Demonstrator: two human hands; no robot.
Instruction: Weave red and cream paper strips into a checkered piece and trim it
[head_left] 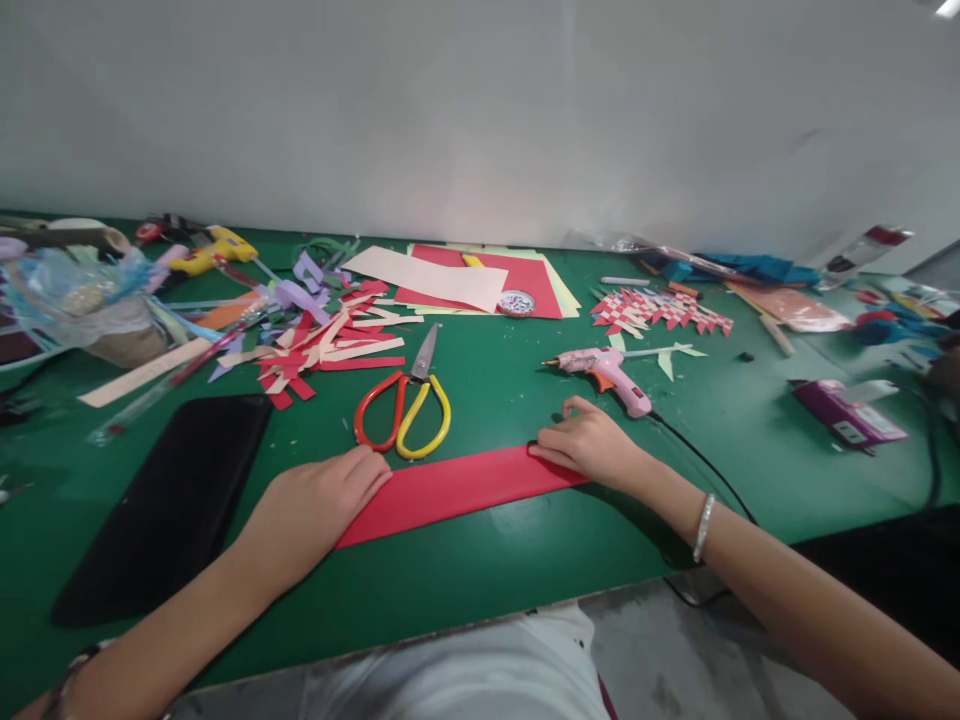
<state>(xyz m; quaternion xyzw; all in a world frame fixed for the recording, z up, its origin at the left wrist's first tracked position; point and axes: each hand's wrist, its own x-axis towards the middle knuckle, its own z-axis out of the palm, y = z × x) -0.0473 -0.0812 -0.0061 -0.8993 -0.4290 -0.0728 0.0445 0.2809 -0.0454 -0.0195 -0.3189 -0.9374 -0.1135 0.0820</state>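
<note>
The 1 head-worn camera looked forward and down over the green table (525, 560). It sat close above the near edge, facing a white wall (480, 110).

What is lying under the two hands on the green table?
A long red paper strip: left hand presses one end, right hand the other. Both ends are covered by the hands.

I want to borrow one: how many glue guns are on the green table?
2. A pink glue gun lies just beyond the right hand; a yellow glue gun lies far left among scraps. More may be hidden.
</note>
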